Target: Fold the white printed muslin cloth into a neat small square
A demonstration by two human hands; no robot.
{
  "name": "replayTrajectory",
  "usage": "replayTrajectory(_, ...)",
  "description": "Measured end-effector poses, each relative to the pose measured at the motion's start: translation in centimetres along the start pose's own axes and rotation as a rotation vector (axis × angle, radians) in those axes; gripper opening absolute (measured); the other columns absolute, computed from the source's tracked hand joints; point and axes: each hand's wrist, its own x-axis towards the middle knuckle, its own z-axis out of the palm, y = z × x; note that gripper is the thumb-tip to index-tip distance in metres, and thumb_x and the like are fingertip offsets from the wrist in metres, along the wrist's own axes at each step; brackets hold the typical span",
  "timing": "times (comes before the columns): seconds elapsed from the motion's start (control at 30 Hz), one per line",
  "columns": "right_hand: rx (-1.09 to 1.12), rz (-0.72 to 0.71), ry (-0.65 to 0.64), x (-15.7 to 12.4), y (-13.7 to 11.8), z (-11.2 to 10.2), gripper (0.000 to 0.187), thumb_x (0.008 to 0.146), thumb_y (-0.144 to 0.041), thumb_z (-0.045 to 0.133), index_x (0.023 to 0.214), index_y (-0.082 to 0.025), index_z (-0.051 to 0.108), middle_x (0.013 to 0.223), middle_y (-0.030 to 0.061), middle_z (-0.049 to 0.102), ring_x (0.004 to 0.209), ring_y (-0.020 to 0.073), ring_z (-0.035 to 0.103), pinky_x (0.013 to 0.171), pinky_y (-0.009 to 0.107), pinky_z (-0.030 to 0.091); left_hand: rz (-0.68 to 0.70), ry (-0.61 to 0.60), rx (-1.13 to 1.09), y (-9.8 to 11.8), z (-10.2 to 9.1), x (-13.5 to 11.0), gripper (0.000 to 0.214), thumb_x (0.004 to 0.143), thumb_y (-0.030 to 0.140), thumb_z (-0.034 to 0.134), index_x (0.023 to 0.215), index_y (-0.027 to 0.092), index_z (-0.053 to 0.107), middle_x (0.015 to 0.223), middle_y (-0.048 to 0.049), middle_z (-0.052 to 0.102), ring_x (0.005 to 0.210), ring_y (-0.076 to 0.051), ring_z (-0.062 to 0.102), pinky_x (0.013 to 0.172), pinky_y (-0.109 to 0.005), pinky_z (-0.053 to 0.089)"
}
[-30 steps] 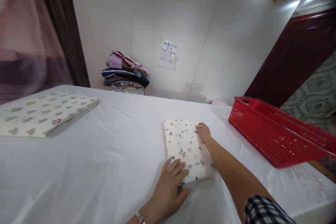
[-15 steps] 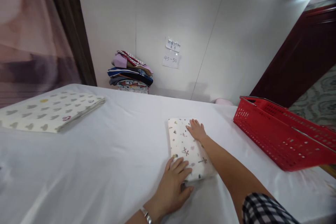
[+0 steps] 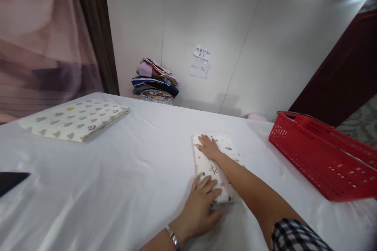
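A small folded cream cloth (image 3: 226,147) with little printed figures lies on the white sheet (image 3: 141,164) in front of me. My right hand (image 3: 208,147) lies flat on its far left part, fingers spread. At the cloth's near end rests my left hand (image 3: 200,207), fingers stretched out over the edge. A bracelet is on that wrist. Neither hand grips anything.
A larger folded cloth (image 3: 75,119) with grey heart shapes lies at the far left of the sheet. A red plastic basket (image 3: 321,157) stands at the right. A pile of folded clothes (image 3: 155,82) sits by the wall under paper notes (image 3: 199,62). A dark object (image 3: 11,180) shows at the left edge.
My right hand has slid leftward across the far end of the small cloth, from its right corner to its left part. My left hand stays at the near end. The view has shifted left.
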Motion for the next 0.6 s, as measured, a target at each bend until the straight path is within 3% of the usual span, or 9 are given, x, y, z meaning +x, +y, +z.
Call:
replayTrajectory(0.17,0.028,0.016,-0.027,0.6,0.0,0.7,0.066,0.09,-0.059,0.016,0.146,-0.025,0.015,0.153,-0.0001,0.004,0.14,0.0174,-0.001,0.11,0.042,-0.002,-0.002,0.001,0.012,-0.3,0.3,0.0,0.056,0.073,0.039,0.064,0.126,0.032,0.048,0.138,-0.003,0.045,0.132,-0.029,0.031,0.109,-0.059,0.014)
replayTrajectory(0.37,0.023,0.027,-0.029,-0.1,0.1,-0.6,0.062,0.091,-0.055,0.017,0.145,-0.025,0.02,0.153,0.0022,0.005,0.14,0.0197,0.0,0.11,0.044,0.0,-0.01,0.003,-0.013,-0.4,0.3,-0.2,0.053,0.076,0.043,0.06,0.127,0.032,0.048,0.138,-0.0029,0.045,0.132,-0.028,0.03,0.111,-0.057,0.011)
replayTrajectory(0.5,-0.083,0.099,0.084,-1.5,2.6,-1.3,0.062,0.092,-0.054,0.016,0.145,-0.022,0.021,0.153,0.0061,0.008,0.14,0.0215,0.0,0.109,0.046,-0.001,-0.025,-0.006,-0.03,0.0,0.0,-0.2,0.059,0.077,0.049,0.057,0.132,0.032,0.043,0.139,-0.0011,0.044,0.134,-0.026,0.027,0.113,-0.053,0.011)
replayTrajectory(0.6,-0.126,0.226,0.067,-2.2,5.6,-0.9,0.062,0.092,-0.054,0.02,0.144,-0.022,0.022,0.153,0.0063,0.012,0.139,0.0227,0.004,0.109,0.048,0.003,-0.025,-0.012,-0.03,0.0,0.0,-0.1,0.061,0.077,0.05,0.056,0.133,0.032,0.041,0.141,-0.0009,0.042,0.134,-0.025,0.026,0.113,-0.053,0.01)
